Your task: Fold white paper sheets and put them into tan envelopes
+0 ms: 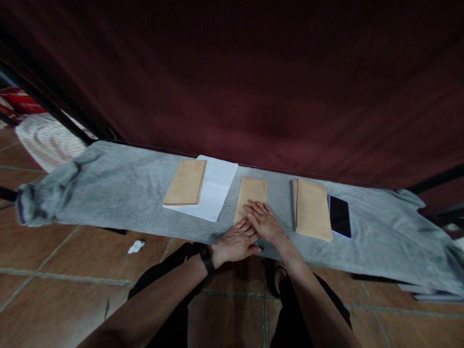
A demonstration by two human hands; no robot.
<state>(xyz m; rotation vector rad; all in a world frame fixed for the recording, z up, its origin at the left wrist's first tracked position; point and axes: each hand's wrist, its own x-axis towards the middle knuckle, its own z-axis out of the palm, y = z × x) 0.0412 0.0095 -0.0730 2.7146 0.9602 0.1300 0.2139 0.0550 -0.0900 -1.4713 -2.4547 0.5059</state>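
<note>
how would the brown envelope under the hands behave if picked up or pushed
The brown envelope looks thin and papery, so it is probably light and likely to bend if lifted by one edge. Lying flat on the grey cloth, it seems unlikely to roll or tip, though a push might ruck up that soft-looking cloth.

Place: indoor room, possibly a home | tiled floor [90,256] | 1 grey cloth [134,179] | dark red curtain [253,106]

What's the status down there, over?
Left hand and right hand together on middle brown envelope. Envelope flat on grey cloth. Nothing else seen covering it.
</note>
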